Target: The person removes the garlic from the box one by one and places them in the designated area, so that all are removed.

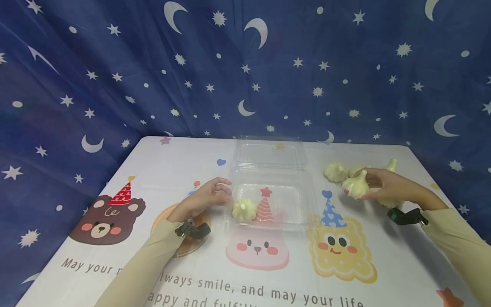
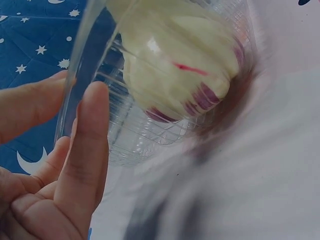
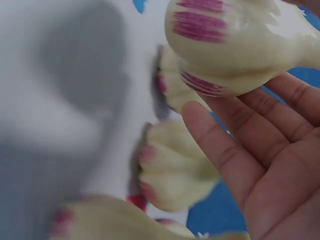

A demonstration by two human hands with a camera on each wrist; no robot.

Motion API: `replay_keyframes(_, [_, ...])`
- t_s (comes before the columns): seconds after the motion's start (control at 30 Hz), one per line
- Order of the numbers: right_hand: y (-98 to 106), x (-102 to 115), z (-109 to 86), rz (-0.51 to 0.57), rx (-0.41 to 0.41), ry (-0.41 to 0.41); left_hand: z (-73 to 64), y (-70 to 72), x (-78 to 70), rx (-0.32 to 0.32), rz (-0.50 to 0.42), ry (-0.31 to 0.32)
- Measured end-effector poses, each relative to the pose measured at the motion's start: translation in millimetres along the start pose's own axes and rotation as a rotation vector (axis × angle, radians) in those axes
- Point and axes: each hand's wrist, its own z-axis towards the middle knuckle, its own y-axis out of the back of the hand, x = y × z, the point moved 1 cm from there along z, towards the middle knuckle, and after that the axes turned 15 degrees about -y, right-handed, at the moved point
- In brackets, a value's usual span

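A clear plastic clamshell box [image 1: 284, 204] lies with its lid [image 1: 272, 153] folded back. Inside its left end is a garlic bulb [image 1: 244, 210], pale with purple streaks at the base; the left wrist view shows this garlic bulb [image 2: 182, 65] through the plastic. My left hand [image 1: 209, 196] pinches the box's left rim between its fingers [image 2: 87, 135]. At the right, my right hand [image 1: 397, 185] grips another garlic bulb [image 1: 356, 185] above the table; its purple-marked base shows in the right wrist view. More garlic bulbs [image 1: 335, 172] lie beside and below this hand, partly hidden by it.
The white tablecloth [image 1: 184, 153] carries printed cartoon figures and lettering. A dark blue curtain [image 1: 284, 85] with moons and stars hangs behind the table's far edge. Dark wrist devices [image 1: 406, 216] sit on both sleeves.
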Motion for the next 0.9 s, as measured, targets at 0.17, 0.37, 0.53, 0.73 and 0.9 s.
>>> replay_keyframes(0.17, [-13, 1, 7.5, -0.031, -0.035, 0.011, 0.5, 2.1, 0.3, 0.003, 0.005, -0.009])
replay_keyframes(0.37, [-27, 7, 15.4, -0.034, -0.03, -0.003, 0.9, 2.3, -0.1, -0.002, 0.009, 0.001])
replay_keyframes(0.53, [-37, 12, 24.3, 0.01, -0.016, -0.027, 0.4, 2.1, 0.7, -0.011, 0.009, 0.007])
replay_keyframes(0.73, [-46, 15, 37.2, 0.004, -0.035, 0.029, 0.0, 1.1, 0.9, -0.01, 0.004, 0.009])
replay_keyframes(0.9, [-51, 14, 42.8, -0.005, -0.038, 0.055, 0.4, -0.3, 0.4, -0.014, 0.005, 0.013])
